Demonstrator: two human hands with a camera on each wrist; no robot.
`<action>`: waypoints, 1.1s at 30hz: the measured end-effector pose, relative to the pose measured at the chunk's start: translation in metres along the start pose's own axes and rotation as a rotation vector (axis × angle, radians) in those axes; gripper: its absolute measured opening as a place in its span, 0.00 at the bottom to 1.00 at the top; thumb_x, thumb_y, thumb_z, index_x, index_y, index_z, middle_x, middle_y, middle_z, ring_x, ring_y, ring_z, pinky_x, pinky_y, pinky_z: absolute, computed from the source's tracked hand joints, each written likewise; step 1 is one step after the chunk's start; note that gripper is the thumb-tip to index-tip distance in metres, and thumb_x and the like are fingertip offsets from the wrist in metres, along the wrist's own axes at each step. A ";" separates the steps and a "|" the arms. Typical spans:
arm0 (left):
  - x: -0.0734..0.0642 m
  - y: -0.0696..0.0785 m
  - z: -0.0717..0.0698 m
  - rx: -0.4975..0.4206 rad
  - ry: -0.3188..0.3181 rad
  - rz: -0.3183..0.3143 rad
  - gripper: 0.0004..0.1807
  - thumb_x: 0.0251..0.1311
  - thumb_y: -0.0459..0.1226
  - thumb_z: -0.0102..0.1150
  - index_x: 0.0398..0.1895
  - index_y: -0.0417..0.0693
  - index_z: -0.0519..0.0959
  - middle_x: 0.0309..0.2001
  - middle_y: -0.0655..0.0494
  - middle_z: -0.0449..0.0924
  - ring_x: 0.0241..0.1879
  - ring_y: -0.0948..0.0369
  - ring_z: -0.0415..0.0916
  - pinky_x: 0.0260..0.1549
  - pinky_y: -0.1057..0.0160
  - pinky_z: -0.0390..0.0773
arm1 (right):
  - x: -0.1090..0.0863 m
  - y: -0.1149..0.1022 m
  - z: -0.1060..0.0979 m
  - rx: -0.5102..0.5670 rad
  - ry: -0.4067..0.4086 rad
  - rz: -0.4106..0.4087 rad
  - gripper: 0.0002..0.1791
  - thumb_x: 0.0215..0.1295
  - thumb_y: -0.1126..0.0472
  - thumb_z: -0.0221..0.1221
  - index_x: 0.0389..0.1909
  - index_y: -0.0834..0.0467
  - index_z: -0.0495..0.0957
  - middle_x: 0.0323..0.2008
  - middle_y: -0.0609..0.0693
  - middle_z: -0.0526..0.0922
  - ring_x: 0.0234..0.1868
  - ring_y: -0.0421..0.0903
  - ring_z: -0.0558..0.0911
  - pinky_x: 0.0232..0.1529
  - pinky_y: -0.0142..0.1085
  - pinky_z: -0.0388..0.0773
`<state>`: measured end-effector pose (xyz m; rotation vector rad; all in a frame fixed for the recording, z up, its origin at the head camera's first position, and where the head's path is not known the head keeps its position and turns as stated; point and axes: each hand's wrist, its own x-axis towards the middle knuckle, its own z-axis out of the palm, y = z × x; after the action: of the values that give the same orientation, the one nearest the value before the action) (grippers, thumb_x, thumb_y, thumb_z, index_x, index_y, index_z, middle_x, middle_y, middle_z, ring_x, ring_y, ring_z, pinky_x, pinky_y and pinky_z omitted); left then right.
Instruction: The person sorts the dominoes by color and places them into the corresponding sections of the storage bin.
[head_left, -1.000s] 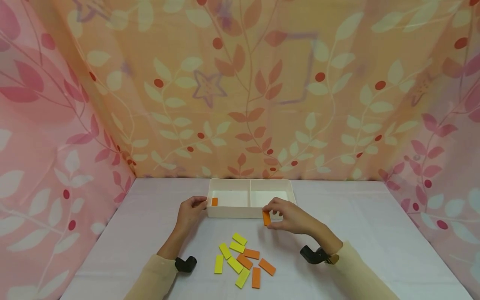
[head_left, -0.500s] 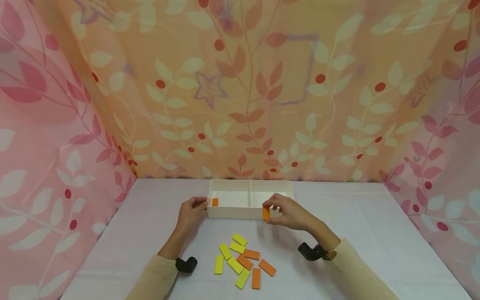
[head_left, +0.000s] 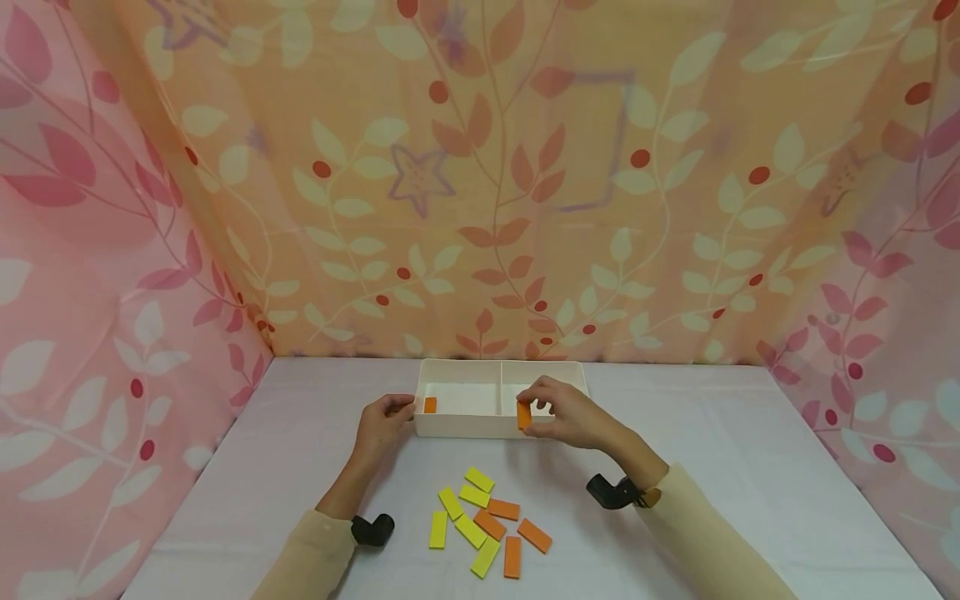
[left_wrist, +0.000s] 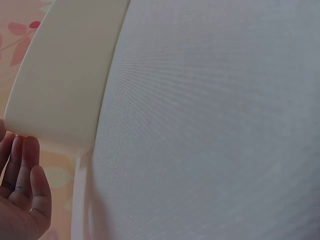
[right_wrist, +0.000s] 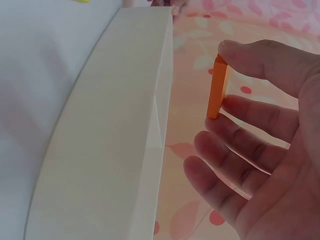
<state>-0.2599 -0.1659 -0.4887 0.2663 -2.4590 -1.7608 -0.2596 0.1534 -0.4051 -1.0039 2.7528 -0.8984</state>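
Note:
My right hand (head_left: 573, 414) pinches an orange rectangular block (head_left: 523, 414), shaped like a domino, between thumb and fingertips. The block is upright, in front of the right compartment of the white divided box (head_left: 465, 426). In the right wrist view the block (right_wrist: 217, 89) stands apart from the box wall, and the lower fingers are spread. My left hand (head_left: 382, 427) touches the box's left end with its fingertips; the left wrist view shows the fingers (left_wrist: 30, 152) against that end. Another orange block (head_left: 431, 405) is in the left compartment's near-left corner.
Several yellow blocks (head_left: 438, 530) and several orange blocks (head_left: 535, 535) lie loosely grouped on the white cloth in front of the box. A divider (head_left: 501, 388) splits the box in two. Patterned curtains (head_left: 480, 208) rise behind the table and at both sides.
My right hand has moved up and slightly left with the orange block, from in front of the box to its near rim. The left hand stays at the box's left end.

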 end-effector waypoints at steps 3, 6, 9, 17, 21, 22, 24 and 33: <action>0.000 0.000 0.000 -0.007 -0.002 0.006 0.15 0.65 0.36 0.59 0.51 0.37 0.79 0.48 0.42 0.82 0.39 0.60 0.80 0.41 0.64 0.82 | 0.003 -0.001 -0.001 -0.016 0.008 -0.012 0.22 0.57 0.57 0.68 0.52 0.59 0.80 0.44 0.48 0.80 0.46 0.53 0.79 0.44 0.34 0.77; 0.000 0.000 0.000 -0.013 -0.004 0.016 0.15 0.64 0.36 0.59 0.51 0.36 0.79 0.47 0.41 0.82 0.39 0.60 0.80 0.40 0.66 0.82 | 0.005 -0.002 -0.001 -0.030 0.019 -0.032 0.22 0.57 0.56 0.68 0.51 0.59 0.80 0.44 0.48 0.80 0.45 0.51 0.79 0.43 0.35 0.77; 0.000 0.000 0.001 -0.015 -0.004 0.016 0.15 0.64 0.36 0.59 0.51 0.36 0.79 0.47 0.41 0.82 0.39 0.59 0.81 0.40 0.65 0.82 | 0.009 -0.003 -0.001 -0.036 0.018 -0.027 0.22 0.56 0.56 0.69 0.51 0.59 0.80 0.44 0.48 0.80 0.45 0.49 0.79 0.43 0.35 0.77; -0.001 0.001 0.000 0.001 0.001 0.017 0.14 0.64 0.35 0.59 0.50 0.37 0.80 0.46 0.41 0.83 0.40 0.58 0.81 0.39 0.67 0.80 | 0.025 -0.011 -0.007 -0.072 0.023 -0.021 0.22 0.55 0.56 0.69 0.51 0.59 0.80 0.45 0.50 0.79 0.45 0.53 0.79 0.42 0.34 0.77; -0.001 0.002 0.001 0.004 0.003 0.023 0.14 0.64 0.34 0.59 0.49 0.35 0.80 0.45 0.41 0.83 0.38 0.59 0.81 0.36 0.70 0.78 | 0.033 -0.017 -0.009 -0.078 0.015 -0.027 0.21 0.56 0.57 0.69 0.51 0.60 0.80 0.49 0.51 0.78 0.47 0.54 0.79 0.44 0.35 0.78; -0.001 0.002 0.001 0.007 0.005 0.022 0.13 0.64 0.34 0.59 0.49 0.35 0.80 0.45 0.41 0.83 0.38 0.60 0.81 0.36 0.70 0.78 | 0.035 -0.018 -0.010 -0.082 0.011 -0.031 0.21 0.57 0.56 0.69 0.51 0.60 0.80 0.50 0.51 0.77 0.47 0.54 0.79 0.45 0.35 0.78; -0.001 0.002 0.001 0.006 0.007 0.019 0.13 0.64 0.34 0.59 0.49 0.35 0.80 0.45 0.41 0.83 0.37 0.60 0.81 0.36 0.70 0.78 | 0.039 -0.018 -0.009 -0.090 0.003 -0.030 0.21 0.57 0.56 0.68 0.51 0.60 0.80 0.51 0.51 0.77 0.47 0.53 0.79 0.45 0.35 0.78; -0.002 0.003 0.000 0.000 0.011 0.033 0.13 0.64 0.34 0.59 0.48 0.34 0.80 0.44 0.40 0.83 0.37 0.60 0.81 0.35 0.70 0.78 | 0.056 -0.017 -0.005 -0.080 -0.018 -0.005 0.21 0.57 0.58 0.69 0.51 0.59 0.80 0.48 0.52 0.78 0.49 0.55 0.78 0.49 0.40 0.78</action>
<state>-0.2585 -0.1647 -0.4858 0.2326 -2.4415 -1.7418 -0.2949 0.1114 -0.3841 -1.0263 2.7929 -0.7823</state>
